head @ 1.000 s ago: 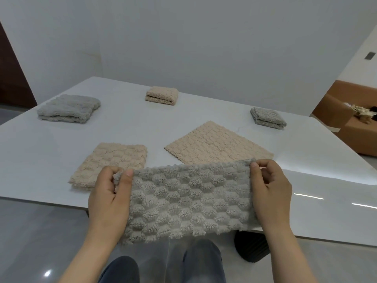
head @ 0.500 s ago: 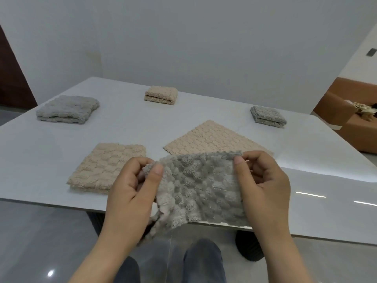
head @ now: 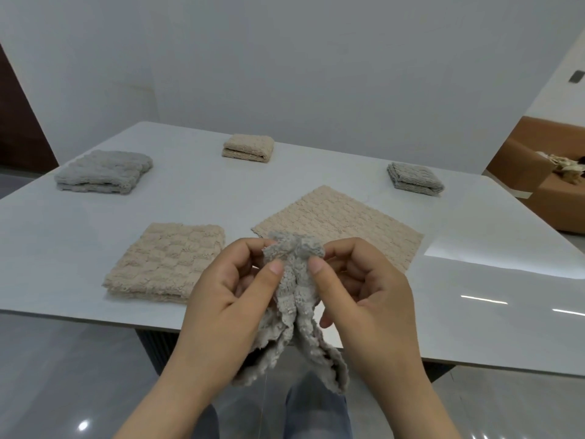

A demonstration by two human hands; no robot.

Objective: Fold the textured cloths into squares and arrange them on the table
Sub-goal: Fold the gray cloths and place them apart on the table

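While the grey, bumpy-textured cloth (head: 296, 289) was held over the near edge of the glossy white table (head: 490, 327), its top corners were clamped side by side between the thumb and curled fingers of the left hand (head: 221, 307) and of the right hand (head: 368, 308), the rest draped below the fingers.

Bright, even light w/ glare on table (head: 493, 264) rt; wide-angle edge warp.

Domestic interior, glossy white surface (head: 474, 312), tan sofa (head: 550, 201) at right, dark wooden door (head: 19, 122) at left, polished grey floor (head: 63, 375).
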